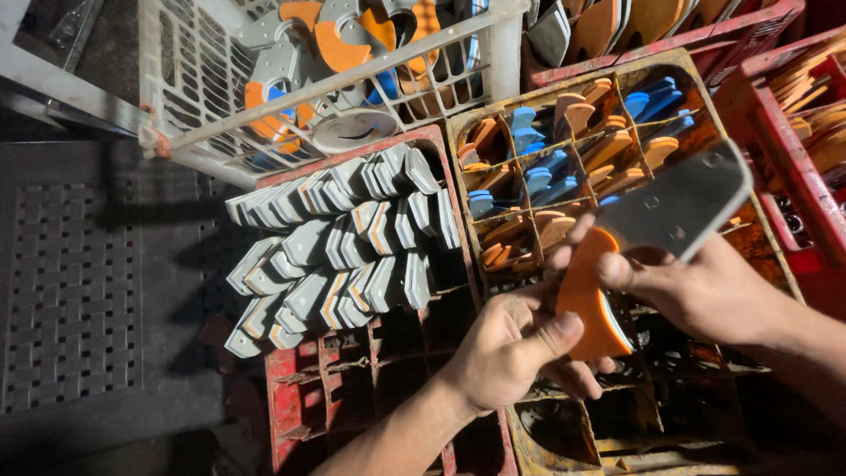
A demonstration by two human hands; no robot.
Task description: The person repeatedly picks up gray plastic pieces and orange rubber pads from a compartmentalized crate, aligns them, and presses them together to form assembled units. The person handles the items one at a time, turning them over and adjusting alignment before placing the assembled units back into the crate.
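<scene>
The left hand (511,353) has its grip closed on the orange piece (589,304), thumb pressed on its face, fingers curled beneath. The right hand (705,291) pinches the grey plate (679,203) where it meets that piece, thumb on top. Both hover over the yellow crate (458,132), just right of the red crate (291,414).

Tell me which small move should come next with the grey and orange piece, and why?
Probably lower the grey and orange piece into the red crate. Both the left hand and right hand hold it above the crates, and similar grey pieces already stand there in rows.
</scene>
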